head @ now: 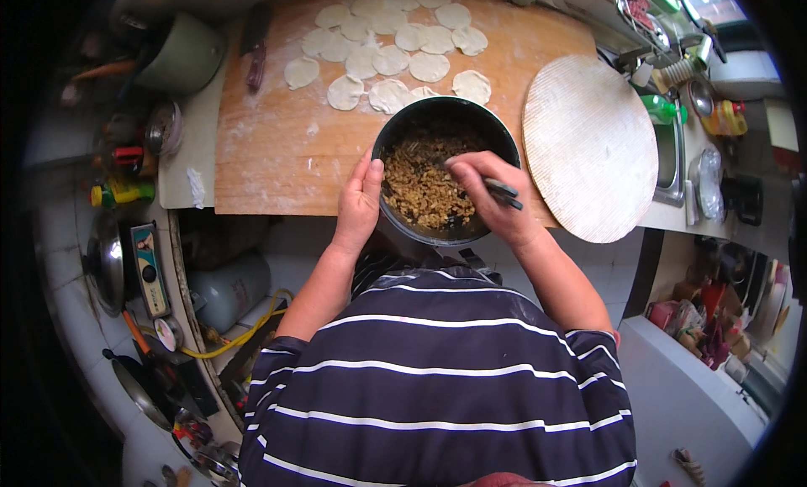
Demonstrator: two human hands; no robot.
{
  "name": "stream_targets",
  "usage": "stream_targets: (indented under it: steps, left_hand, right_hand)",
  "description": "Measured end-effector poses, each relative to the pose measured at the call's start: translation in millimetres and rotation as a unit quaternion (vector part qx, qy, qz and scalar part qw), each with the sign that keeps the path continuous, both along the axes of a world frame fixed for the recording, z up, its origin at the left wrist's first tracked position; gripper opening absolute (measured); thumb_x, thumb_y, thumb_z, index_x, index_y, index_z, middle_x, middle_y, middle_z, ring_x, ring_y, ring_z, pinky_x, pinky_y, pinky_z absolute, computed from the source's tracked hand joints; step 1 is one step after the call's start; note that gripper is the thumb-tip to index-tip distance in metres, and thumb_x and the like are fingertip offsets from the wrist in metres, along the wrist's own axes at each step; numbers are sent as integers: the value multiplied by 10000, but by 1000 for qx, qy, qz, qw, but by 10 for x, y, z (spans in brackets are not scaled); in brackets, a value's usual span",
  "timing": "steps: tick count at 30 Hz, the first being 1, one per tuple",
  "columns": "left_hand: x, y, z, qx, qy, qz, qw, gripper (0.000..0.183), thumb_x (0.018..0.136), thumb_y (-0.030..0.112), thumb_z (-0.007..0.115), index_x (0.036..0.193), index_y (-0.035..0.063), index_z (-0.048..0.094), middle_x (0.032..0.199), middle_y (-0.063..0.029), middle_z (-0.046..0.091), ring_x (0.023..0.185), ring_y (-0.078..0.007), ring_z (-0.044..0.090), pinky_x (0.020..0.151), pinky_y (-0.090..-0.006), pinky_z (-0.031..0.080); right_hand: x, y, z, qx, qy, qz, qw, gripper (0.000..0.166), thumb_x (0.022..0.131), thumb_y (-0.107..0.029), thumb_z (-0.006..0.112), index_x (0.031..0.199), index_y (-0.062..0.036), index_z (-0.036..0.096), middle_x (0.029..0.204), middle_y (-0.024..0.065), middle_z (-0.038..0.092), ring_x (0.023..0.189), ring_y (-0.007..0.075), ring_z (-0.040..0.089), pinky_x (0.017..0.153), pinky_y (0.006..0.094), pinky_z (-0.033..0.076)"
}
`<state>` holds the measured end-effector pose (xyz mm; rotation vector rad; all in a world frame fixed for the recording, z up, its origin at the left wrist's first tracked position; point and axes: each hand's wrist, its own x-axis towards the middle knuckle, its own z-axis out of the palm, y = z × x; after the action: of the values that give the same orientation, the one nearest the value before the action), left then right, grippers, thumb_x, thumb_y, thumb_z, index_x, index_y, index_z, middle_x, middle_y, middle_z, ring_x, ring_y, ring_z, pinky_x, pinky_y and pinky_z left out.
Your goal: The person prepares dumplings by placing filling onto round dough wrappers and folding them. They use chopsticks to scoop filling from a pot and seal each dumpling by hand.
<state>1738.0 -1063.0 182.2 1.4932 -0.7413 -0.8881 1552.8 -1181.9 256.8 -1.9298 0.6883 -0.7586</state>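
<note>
A dark round pot (449, 105) is tilted over the front edge of the wooden board, its mouth facing me. Brown minced filling (423, 187) covers its bottom and lower side. My left hand (360, 200) grips the pot's left wall, thumb at the rim. Inside the mouth, my right hand (495, 194) is closed around dark chopsticks (504, 192), whose ends stick out past the palm; their tips are hard to make out. Beyond the pot, many thin round dough wrappers (391, 59) lie on the board, some overlapping.
The floured wooden board (277, 150) fills the counter. A round ridged tray (589, 146) overhangs its right front, beside a sink (671, 162). At the back left lies a knife (255, 65), near a greenish pot (186, 55). Under the counter stands a gas cylinder (233, 288) with a yellow hose (243, 339).
</note>
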Motion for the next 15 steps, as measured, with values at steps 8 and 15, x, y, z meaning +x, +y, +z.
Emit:
stream_targets:
  steps: [8, 15]
  left_hand:
    - [-8, 3, -52, -3, 32, 4, 999, 478, 1026, 313, 462, 1367, -21, 470, 1332, -120, 545, 1240, -173, 476, 1050, -286, 349]
    - [-1, -6, -34, 1, 26, 2, 1000, 472, 1024, 302, 469, 1374, -15, 465, 1333, -113, 546, 1240, -170, 473, 1051, -285, 346]
  right_hand:
    - [-43, 205, 183, 204, -99, -23, 974, 193, 968, -95, 558, 852, 35, 642, 751, 59, 624, 648, 84, 596, 531, 242, 461]
    - [-76, 164, 76, 2, -35, -58, 998, 124, 923, -58, 595, 827, 11, 632, 705, 80, 605, 619, 146, 581, 570, 289, 454]
